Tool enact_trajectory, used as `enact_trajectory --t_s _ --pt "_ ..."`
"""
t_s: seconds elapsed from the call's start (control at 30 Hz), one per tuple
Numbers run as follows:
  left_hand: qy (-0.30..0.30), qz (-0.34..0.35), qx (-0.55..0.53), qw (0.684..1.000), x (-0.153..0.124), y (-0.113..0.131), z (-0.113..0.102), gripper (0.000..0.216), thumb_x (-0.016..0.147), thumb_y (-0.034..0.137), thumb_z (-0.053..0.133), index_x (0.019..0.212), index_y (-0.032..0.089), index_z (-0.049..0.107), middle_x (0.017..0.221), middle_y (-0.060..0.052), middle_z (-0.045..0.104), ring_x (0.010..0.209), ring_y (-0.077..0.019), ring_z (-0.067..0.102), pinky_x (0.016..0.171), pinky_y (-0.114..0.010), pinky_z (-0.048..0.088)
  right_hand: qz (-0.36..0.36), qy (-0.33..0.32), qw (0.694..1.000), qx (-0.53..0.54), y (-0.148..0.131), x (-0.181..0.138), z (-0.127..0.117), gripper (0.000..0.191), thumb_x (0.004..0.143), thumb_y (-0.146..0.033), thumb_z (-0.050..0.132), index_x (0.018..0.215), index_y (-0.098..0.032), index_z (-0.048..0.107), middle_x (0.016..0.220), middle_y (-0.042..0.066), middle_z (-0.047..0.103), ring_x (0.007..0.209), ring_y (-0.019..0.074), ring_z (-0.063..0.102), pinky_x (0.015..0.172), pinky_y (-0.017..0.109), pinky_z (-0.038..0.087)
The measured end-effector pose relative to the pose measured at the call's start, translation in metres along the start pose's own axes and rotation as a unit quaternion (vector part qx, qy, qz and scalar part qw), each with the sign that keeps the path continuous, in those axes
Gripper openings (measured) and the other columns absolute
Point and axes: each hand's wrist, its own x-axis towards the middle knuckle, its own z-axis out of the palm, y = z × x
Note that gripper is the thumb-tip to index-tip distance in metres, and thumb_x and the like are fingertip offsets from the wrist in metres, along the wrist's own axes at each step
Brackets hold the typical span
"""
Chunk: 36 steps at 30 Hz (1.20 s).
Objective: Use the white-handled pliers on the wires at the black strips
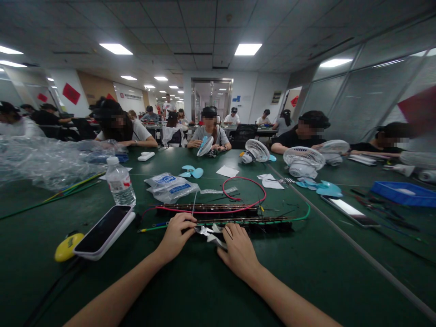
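Two long dark heatsink-like strips lie side by side before me, the nearer strip (269, 225) carrying a green cable (303, 215) and the farther strip (207, 208) a red cable (263, 193). My left hand (177, 236) has thumb and fingers closed at the nearer strip's left part; what they pinch is hidden. A thin white strip (194, 203), like a cable tie, rises by those fingertips. Crumpled silvery-white pieces (205, 230) lie between my hands. My right hand (239, 250) is closed, its fingers bent over the nearer strip, on a crumpled silvery strip (217, 241).
To the left are a water bottle (120, 184), a phone (104, 231), a yellow round object (69, 247) and clear plastic wrap (57, 159). Plastic bags (172, 187), blue fan blades (191, 171), fans (303, 160), another phone (349, 211) and a blue tray (405, 193) lie beyond. People sit opposite.
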Motion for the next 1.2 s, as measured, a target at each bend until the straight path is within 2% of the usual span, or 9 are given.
enact_trajectory --t_s 0.23,0.53,0.8,1.2 --pt "-0.002 -0.004 0.000 1.000 -0.001 0.000 0.000 0.008 0.081 0.020 0.064 0.083 0.024 0.071 0.101 -0.004 0.067 0.103 -0.0262 0.056 0.091 -0.047 0.041 -0.005 0.006 1.000 -0.003 0.000 0.000 -0.002 0.032 0.074 -0.029 0.060 0.102 -0.015 0.053 0.106 0.012 0.053 0.100 0.0268 0.044 0.087 0.038 0.034" --pt "-0.008 -0.016 0.008 1.000 -0.001 0.001 0.001 0.008 0.080 0.018 0.063 0.083 0.023 0.069 0.101 -0.003 0.066 0.104 -0.0247 0.054 0.093 -0.045 0.038 -0.006 0.016 1.000 -0.005 0.003 0.000 0.006 0.029 0.072 -0.027 0.062 0.099 -0.016 0.054 0.103 0.010 0.054 0.098 0.0265 0.045 0.085 0.038 0.035" --pt "-0.008 -0.016 0.011 1.000 -0.003 0.000 0.002 0.007 0.082 0.019 0.063 0.084 0.023 0.068 0.102 -0.003 0.065 0.104 -0.0240 0.053 0.092 -0.044 0.037 -0.006 0.011 1.000 -0.013 0.003 0.000 0.000 0.036 0.071 -0.034 0.063 0.100 -0.016 0.055 0.106 0.011 0.053 0.100 0.0273 0.044 0.087 0.039 0.033" --pt "-0.011 -0.001 0.033 0.999 -0.002 -0.002 0.004 0.007 0.081 0.019 0.063 0.084 0.023 0.068 0.102 -0.003 0.065 0.104 -0.0249 0.053 0.091 -0.044 0.038 -0.012 0.009 1.000 -0.025 0.004 0.001 -0.005 0.036 0.070 -0.034 0.063 0.100 -0.016 0.055 0.104 0.011 0.055 0.099 0.0270 0.045 0.087 0.038 0.033"
